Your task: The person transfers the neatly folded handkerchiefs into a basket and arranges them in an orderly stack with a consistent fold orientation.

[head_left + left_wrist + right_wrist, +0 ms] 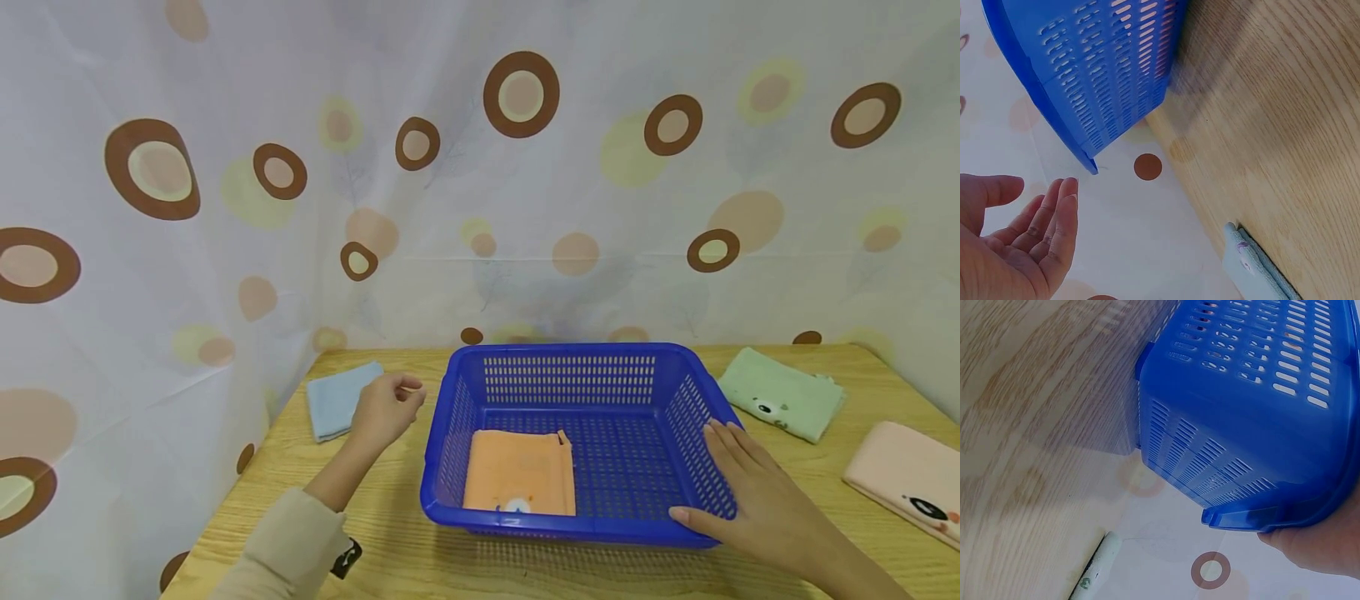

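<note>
A blue perforated basket (600, 527) stands on the wooden table, with a folded orange cloth (517, 471) lying in its left part. My right hand (757, 500) rests on the basket's right rim near the front corner, thumb on the front rim; in the right wrist view part of the hand (1322, 544) shows at the rim of the basket (1241, 425). Left of the basket, my left hand (386, 410) is raised beside a folded light blue cloth (330, 404), its fingers loosely bent. The left wrist view shows that hand (1035, 244) holding nothing, apart from the basket (1085, 81).
A folded green cloth (783, 396) lies right of the basket, and a folded pink cloth (907, 479) is at the table's right side. A patterned curtain (450, 208) hangs behind and to the left of the table (397, 533). A small black item (346, 558) is by the left cuff.
</note>
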`<act>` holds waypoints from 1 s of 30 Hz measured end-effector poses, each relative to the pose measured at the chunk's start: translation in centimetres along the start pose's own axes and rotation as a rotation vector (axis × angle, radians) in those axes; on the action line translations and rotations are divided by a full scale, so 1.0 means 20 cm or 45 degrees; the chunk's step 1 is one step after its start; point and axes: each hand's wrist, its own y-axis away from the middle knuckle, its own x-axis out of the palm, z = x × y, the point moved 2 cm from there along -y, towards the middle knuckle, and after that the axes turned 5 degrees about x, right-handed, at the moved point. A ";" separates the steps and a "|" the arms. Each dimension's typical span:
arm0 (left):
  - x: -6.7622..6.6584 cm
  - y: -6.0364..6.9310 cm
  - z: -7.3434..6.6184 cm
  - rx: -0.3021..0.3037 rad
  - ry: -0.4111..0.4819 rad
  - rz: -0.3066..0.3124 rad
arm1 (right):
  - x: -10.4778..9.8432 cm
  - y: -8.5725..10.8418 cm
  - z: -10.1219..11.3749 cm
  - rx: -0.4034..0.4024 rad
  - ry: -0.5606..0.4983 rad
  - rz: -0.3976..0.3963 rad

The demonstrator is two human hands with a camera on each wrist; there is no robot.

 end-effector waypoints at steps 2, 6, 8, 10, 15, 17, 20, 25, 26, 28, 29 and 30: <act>0.00 0.00 0.01 -0.004 -0.030 -0.007 | 0.00 0.00 0.00 -0.003 0.006 -0.002; -0.01 0.00 0.04 -0.015 -0.077 -0.013 | 0.00 0.00 0.00 0.003 0.006 0.006; -0.01 0.00 0.06 -0.026 -0.086 -0.013 | 0.00 0.01 0.01 0.003 0.006 0.004; -0.01 -0.01 0.08 -0.044 -0.088 -0.009 | -0.01 0.01 0.01 0.006 0.005 0.004; -0.02 -0.01 0.12 -0.086 -0.106 -0.004 | -0.01 0.01 0.01 0.010 0.008 0.006; -0.02 -0.02 0.13 -0.090 -0.121 -0.013 | -0.01 0.01 0.01 0.011 0.008 0.009; -0.03 -0.02 0.15 -0.089 -0.145 -0.024 | 0.00 0.01 0.01 0.004 0.009 0.005; -0.03 -0.02 0.19 -0.118 -0.171 -0.020 | 0.00 0.01 0.01 0.001 0.015 0.001; -0.03 -0.02 0.19 -0.127 -0.172 -0.017 | 0.00 0.01 0.01 0.002 0.015 0.002; -0.04 -0.03 0.21 -0.140 -0.177 -0.020 | 0.00 0.01 0.00 0.001 0.015 0.000; -0.04 -0.03 0.21 -0.143 -0.179 -0.022 | 0.00 0.01 0.00 -0.001 0.017 -0.002; -0.04 -0.03 0.22 -0.148 -0.182 -0.024 | 0.00 0.01 0.00 0.000 0.016 -0.001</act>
